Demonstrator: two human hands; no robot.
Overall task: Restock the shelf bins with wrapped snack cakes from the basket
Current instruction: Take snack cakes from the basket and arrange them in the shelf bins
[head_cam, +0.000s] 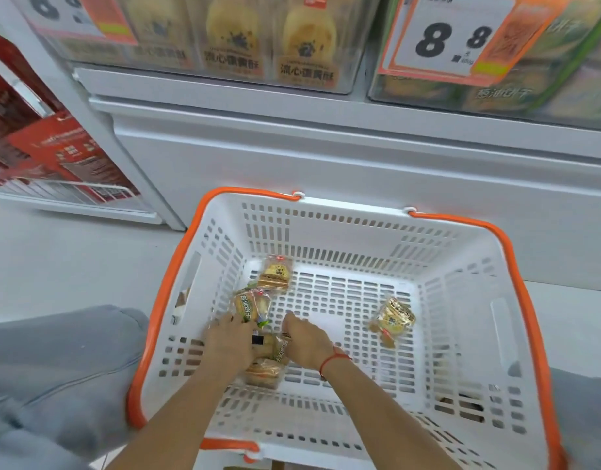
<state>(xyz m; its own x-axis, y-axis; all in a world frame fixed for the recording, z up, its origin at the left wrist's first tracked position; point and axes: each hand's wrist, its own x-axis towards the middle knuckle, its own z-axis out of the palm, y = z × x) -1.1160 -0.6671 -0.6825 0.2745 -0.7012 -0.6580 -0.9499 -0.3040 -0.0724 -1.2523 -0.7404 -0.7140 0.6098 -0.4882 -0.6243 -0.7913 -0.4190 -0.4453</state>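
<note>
A white slotted basket (462,279) with orange handles sits on the floor before the shelf. Both my hands reach into its near left part. My left hand (229,344) rests over a green-labelled wrapped cake (250,305); whether it grips is unclear. My right hand (307,340) curls its fingers on a wrapped cake (275,349), with another packet (263,373) lying under it. A yellow cake (274,274) leans on the far left wall. One more yellow cake (392,320) lies alone at the right. Above stand clear shelf bins: one with yellow cakes (268,42), one with green packets (547,79).
The white shelf base (326,150) rises right behind the basket. Orange price tags reading 8.8 (455,39) hang on the bins. Red boxes (54,154) fill a low rack at left. My grey-trousered knees (54,374) flank the basket.
</note>
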